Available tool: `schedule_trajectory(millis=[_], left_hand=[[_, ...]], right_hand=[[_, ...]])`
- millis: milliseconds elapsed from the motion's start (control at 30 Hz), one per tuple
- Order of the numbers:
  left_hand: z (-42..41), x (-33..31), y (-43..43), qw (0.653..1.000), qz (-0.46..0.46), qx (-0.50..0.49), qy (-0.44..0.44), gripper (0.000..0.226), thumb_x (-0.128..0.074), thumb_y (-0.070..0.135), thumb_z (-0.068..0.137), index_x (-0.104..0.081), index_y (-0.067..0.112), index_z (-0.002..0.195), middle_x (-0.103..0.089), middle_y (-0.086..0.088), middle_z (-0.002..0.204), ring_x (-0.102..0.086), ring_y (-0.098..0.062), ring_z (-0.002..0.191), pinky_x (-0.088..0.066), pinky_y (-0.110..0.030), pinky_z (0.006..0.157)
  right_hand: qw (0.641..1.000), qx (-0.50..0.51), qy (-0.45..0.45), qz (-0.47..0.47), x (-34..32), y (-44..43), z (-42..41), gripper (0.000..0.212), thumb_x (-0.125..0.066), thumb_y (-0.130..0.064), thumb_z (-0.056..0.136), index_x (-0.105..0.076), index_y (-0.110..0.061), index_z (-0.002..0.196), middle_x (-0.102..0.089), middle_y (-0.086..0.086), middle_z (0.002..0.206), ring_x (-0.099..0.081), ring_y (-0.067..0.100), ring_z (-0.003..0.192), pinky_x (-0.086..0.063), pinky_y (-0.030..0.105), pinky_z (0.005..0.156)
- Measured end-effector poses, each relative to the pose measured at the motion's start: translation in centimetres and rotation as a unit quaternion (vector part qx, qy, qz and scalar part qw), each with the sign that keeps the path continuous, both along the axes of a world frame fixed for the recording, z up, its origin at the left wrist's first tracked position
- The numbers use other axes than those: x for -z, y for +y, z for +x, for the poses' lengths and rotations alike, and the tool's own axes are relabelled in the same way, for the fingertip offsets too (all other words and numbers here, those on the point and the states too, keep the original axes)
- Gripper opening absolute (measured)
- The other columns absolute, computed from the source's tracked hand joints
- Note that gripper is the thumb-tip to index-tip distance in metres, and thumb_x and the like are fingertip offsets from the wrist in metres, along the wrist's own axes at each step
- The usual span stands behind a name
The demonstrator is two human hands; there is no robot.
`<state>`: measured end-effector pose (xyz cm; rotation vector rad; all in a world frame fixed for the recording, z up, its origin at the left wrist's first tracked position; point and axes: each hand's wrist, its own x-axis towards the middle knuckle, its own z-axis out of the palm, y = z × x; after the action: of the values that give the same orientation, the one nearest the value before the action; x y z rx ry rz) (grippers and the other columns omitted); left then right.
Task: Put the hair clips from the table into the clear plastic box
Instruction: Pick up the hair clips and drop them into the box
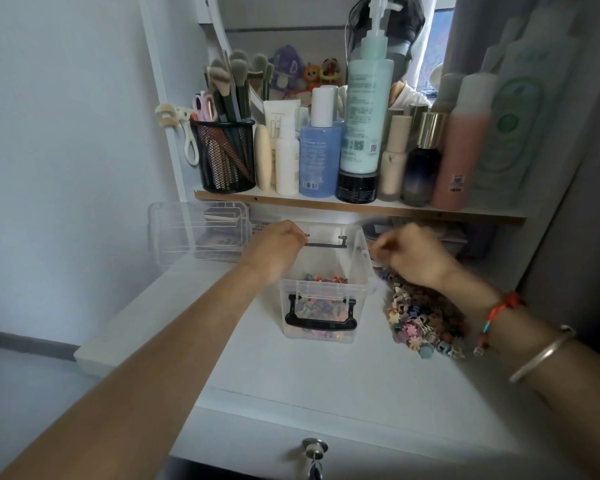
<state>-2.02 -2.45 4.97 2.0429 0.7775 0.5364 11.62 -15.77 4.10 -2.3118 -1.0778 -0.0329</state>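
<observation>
Below the right hand (416, 254), on its wrist side, the pile of hair clips (423, 317) lies on the table (291, 382), just beside the right wall of the clear plastic box (361, 268). A thinner layer of sorted clips (323, 282) lies on the box floor, between the two hands and nearer the person than either set of fingers.

Right hand: blurred, fingers curled inward at the box's right rim. Whether they pinch a clip cannot be told.

Left hand (278, 251): fingers curled over the far left corner of the rim, seen from the back. Whether they grip the rim, hold a clip or hold nothing cannot be told.

Assessment: the task is partly done, and most of the clips are on the table.

Risks noted:
- A release made while the right fingers sit at the rim rather than inside it could drop a clip outside the wall and back onto the pile.
- The clips look interlocked, so lifting one may drag neighbours out and scatter them.
- The right forearm crosses the pile, and its bracelets (499, 317) could snag or sweep clips toward the table edge.
- The box looks light. Downward pressure from the left fingers on one corner could tip or slide it.
</observation>
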Motion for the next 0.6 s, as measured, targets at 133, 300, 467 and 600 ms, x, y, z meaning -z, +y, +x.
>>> schedule_trajectory(millis=[133,300,467,600], left_hand=[[0.0,0.0,0.0,1.0,-0.002,0.0,0.001,0.026,-0.041,0.015,0.092,-0.062,0.008,0.106,-0.061,-0.012,0.119,-0.055,-0.028,0.097,-0.04,-0.031,0.083],[0.2,0.1,0.1,1.0,-0.01,0.009,-0.007,0.019,-0.04,0.013,0.092,-0.058,0.016,0.086,-0.06,-0.008,0.103,-0.052,-0.024,0.091,-0.043,-0.034,0.086],[0.5,0.3,0.3,1.0,-0.016,0.007,-0.015,0.029,-0.042,0.014,0.092,-0.051,0.025,0.066,-0.056,-0.001,0.096,-0.05,-0.021,0.09,-0.043,-0.034,0.086],[0.4,0.2,0.2,1.0,-0.022,0.006,-0.013,0.031,-0.042,0.013,0.092,-0.051,0.025,0.065,-0.056,-0.001,0.092,-0.05,-0.021,0.091,-0.045,-0.037,0.092]], right_hand=[[0.948,-0.104,0.234,0.187,-2.6,-0.1,-1.3,0.007,-0.061,-0.004,0.084,-0.068,-0.003,0.083,-0.055,0.009,0.073,-0.044,0.011,0.062,-0.036,0.02,0.057],[0.986,-0.035,0.093,0.133,-1.5,0.0,0.2,0.011,-0.061,-0.006,0.086,-0.07,-0.006,0.08,-0.067,0.005,0.071,-0.059,-0.005,0.059,-0.05,0.019,0.071],[0.978,-0.009,-0.102,-0.18,1.3,0.0,0.9,0.026,-0.049,-0.008,0.083,-0.073,-0.017,0.091,-0.07,0.01,0.106,-0.063,0.031,0.101,-0.051,0.038,0.089],[0.969,0.003,-0.101,-0.227,1.6,0.3,0.1,0.027,-0.049,-0.009,0.083,-0.07,-0.019,0.097,-0.065,0.011,0.113,-0.061,0.032,0.105,-0.052,0.038,0.089]])
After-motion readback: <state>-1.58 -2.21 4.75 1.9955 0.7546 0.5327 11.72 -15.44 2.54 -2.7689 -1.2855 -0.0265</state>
